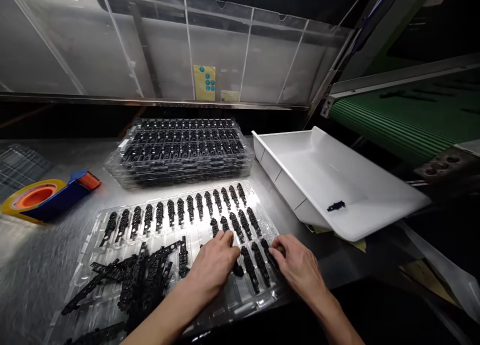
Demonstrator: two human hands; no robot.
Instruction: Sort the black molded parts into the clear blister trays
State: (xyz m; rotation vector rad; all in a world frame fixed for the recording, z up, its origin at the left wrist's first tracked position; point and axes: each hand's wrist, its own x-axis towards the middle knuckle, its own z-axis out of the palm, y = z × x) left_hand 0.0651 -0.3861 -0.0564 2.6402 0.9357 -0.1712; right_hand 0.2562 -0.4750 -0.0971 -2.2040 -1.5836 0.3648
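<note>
A clear plastic tray (pixel 195 237) lies before me, with slim black plastic parts (pixel 159 216) lying side by side in its slots. My left hand (pixel 215 257) is closed over the tray's middle, fingers bent down around a black plastic part (pixel 237 270) whose lower end shows beneath them. At the right end of the front row, my right hand (pixel 298 262) pinches another black plastic part (pixel 269 254), partly covered by the fingertips. A loose heap of the same black parts (pixel 140 277) covers the tray's left front, partly behind my left forearm.
Behind the tray stands a stack of filled clear trays (pixel 183 157). A white bin (pixel 330 165) at the right holds one black part (pixel 336 205). A blue tape dispenser (pixel 60 200) lies at the left. The green conveyor belt (pixel 405 115) runs at the upper right.
</note>
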